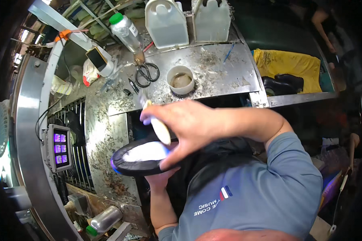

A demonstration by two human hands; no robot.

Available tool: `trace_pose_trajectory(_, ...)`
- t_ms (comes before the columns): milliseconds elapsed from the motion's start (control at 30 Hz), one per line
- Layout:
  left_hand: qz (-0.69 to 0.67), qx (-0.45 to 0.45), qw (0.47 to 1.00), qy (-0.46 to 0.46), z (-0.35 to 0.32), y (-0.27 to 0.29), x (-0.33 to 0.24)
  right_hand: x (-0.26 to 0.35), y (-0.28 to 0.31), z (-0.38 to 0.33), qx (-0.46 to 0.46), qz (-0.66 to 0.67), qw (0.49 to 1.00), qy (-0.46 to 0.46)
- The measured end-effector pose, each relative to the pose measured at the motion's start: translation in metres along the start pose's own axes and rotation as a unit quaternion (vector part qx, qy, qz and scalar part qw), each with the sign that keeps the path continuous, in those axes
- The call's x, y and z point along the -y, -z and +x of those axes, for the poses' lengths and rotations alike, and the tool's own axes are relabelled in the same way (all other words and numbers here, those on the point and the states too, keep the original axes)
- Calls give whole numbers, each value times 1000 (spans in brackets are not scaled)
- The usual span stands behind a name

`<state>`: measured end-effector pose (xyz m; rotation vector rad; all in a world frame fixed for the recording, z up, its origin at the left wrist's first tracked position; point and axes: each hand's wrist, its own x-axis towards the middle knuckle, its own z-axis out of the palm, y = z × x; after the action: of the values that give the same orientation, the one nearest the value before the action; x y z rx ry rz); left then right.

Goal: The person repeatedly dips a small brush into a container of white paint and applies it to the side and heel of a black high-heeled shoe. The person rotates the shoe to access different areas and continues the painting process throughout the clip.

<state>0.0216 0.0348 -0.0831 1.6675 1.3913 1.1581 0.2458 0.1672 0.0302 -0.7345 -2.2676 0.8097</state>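
A black shoe upper (126, 166) with a white, brightly lit underside is held in front of my body, its rounded end pointing left. My left hand (160, 179) grips it from below, and most of those fingers are hidden behind it. Above, my right hand (191, 124) is closed round the pale handle of a brush (161, 131). The brush's blurred bristle end points away from me, toward the bench. The right thumb lies at the shoe upper's near edge. A white cup (180, 89) with brownish residue inside stands on the bench beyond my right hand.
Scissors (147, 75) lie on the stained metal bench (217, 80). Behind stand a green-capped bottle (126, 32) and two translucent containers (167, 26). A lamp with purple lights (60, 148) is at left. Black shoes (283, 83) rest on yellow cloth (309, 66) at right.
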Motion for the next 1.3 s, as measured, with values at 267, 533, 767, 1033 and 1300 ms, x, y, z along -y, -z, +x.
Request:
trace_pose_trajectory(267,-598,-107,766,211,-97,-5,72,-76,63,12,-154,-150,971,-106)
trace_pose_trajectory(533,-702,-13,696,148,-46,-16,7,-148,40,26,38,-272,941,-198)
trace_pose_trajectory(767,-671,-38,727,140,-45,-16,1,-114,56,30,-132,-189,969,-87)
trace_pose_trajectory(1033,-192,-103,971,100,-73,18,34,-125,51,9,-139,-146,975,-90)
trace_pose_trajectory(1300,437,-122,847,-277,8,15,-44,-134,45,-3,-128,-65,982,-121)
